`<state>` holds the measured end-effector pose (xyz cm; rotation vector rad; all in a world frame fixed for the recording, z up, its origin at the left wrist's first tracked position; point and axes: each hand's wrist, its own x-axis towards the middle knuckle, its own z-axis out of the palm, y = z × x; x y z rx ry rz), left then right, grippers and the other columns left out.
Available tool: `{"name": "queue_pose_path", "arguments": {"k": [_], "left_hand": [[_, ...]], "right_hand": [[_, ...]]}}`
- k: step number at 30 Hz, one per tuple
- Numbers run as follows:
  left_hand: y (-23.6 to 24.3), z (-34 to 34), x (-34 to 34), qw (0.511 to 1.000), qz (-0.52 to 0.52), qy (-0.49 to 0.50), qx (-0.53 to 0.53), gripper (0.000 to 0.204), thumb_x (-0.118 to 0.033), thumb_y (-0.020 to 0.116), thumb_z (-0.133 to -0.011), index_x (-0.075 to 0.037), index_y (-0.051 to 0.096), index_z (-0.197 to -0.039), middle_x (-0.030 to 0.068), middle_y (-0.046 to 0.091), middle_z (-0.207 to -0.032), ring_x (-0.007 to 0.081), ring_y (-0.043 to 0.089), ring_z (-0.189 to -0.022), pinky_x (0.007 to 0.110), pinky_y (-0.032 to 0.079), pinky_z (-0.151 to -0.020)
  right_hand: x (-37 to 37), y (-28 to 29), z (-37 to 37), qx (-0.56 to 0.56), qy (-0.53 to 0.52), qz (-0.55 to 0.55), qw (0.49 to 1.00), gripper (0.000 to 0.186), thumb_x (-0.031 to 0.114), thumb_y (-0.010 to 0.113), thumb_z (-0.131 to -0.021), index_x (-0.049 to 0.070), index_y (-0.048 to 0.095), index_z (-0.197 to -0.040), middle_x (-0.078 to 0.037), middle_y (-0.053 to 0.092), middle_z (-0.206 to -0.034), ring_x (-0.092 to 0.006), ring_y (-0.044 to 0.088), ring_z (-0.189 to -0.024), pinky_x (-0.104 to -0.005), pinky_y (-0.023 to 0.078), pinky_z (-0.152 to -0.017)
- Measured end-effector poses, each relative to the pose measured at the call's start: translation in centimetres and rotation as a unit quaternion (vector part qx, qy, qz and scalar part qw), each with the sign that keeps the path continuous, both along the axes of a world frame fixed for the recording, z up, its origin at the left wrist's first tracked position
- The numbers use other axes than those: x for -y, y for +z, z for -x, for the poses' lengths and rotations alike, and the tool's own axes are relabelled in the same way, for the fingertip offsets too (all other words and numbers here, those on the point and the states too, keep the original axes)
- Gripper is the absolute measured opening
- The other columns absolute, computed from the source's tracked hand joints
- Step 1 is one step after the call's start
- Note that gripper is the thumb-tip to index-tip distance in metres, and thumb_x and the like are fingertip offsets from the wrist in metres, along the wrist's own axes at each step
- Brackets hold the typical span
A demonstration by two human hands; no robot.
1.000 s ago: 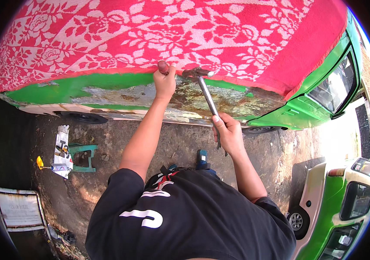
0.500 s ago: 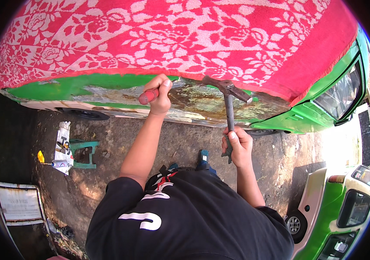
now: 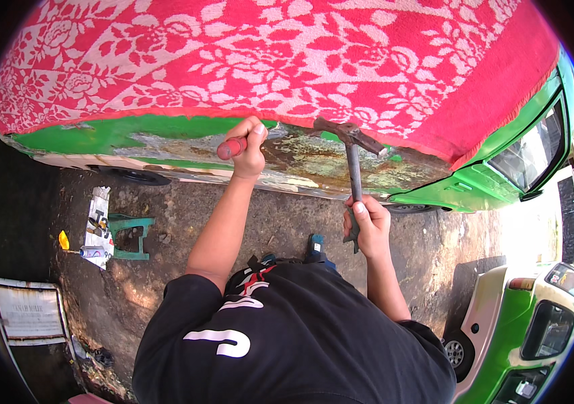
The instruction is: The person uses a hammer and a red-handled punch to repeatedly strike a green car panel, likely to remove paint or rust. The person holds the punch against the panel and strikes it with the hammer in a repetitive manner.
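Note:
My left hand [image 3: 250, 153] is closed round a red-handled tool [image 3: 232, 147], its handle end pointing toward me, at the side panel of a green van [image 3: 119, 131]; the tool's working end is hard to make out. My right hand [image 3: 372, 229] grips a hammer [image 3: 354, 175] by its dark lower handle. The hammer's rusty metal head [image 3: 346, 135] is raised to the right of my left hand, over a panel patch [image 3: 300, 161] of bare, rusty, flaking paint. A red towel with white flowers [image 3: 260, 54] covers the panel above, its hem just over both tools.
A green-and-white vehicle [image 3: 529, 337] stands at the lower right. At the left, a green plastic stool [image 3: 135, 256] bears a printed sheet [image 3: 97, 215] and a spray can [image 3: 93, 251]. A rust-edged white board [image 3: 26, 303] is at the lower left, on stained ground.
Since a second ago my left hand has dropped slightly and turned the red handle toward me. The hammer has shifted right and down, its shaft more upright. Little differs from half a second ago.

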<state>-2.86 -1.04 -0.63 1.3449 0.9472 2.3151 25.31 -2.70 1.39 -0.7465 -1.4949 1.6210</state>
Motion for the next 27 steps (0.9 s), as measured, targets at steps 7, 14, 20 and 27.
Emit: {"name": "queue_pose_path", "arguments": {"k": [7,14,20,27], "left_hand": [[0.1,0.2,-0.1,1.0,-0.005,0.003,0.002,0.031,-0.007,0.051,-0.091,-0.003,0.036,-0.065,0.0016,0.038,-0.062,0.0107,0.034,-0.056,0.029,0.029,-0.053],[0.2,0.2,-0.3,1.0,0.015,0.01,-0.014,0.028,-0.006,0.05,-0.09,-0.003,0.037,-0.065,0.0014,0.037,-0.062,0.0108,0.033,-0.055,0.028,0.028,-0.053],[0.3,0.3,-0.3,1.0,0.015,-0.002,0.013,0.03,-0.006,0.055,-0.088,-0.001,0.038,-0.064,0.0011,0.04,-0.06,0.0102,0.035,-0.056,0.029,0.03,-0.053],[1.0,0.0,-0.9,0.996,0.074,0.029,-0.034,0.036,-0.009,0.058,-0.091,-0.003,0.037,-0.063,-0.0008,0.033,-0.059,0.0099,0.029,-0.057,0.031,0.026,-0.052]], "right_hand": [[-0.1,-0.1,0.0,0.001,-0.001,-0.005,1.0,0.027,0.023,0.059,-0.098,-0.003,0.063,-0.098,-0.003,0.055,-0.063,-0.0109,0.052,-0.053,-0.0261,0.043,-0.049],[-0.1,0.2,0.1,-0.001,-0.002,0.0,1.0,0.026,0.023,0.059,-0.098,-0.003,0.063,-0.098,-0.004,0.056,-0.066,-0.0108,0.053,-0.054,-0.0262,0.044,-0.048],[0.0,0.1,0.1,0.002,0.0,-0.009,1.0,0.026,0.022,0.059,-0.098,-0.003,0.063,-0.098,-0.004,0.056,-0.067,-0.0107,0.054,-0.055,-0.0262,0.044,-0.049],[0.6,1.2,0.1,0.064,-0.003,-0.074,0.995,0.028,0.024,0.057,-0.099,-0.004,0.061,-0.098,-0.005,0.056,-0.067,-0.0113,0.053,-0.055,-0.0258,0.045,-0.05]]}}
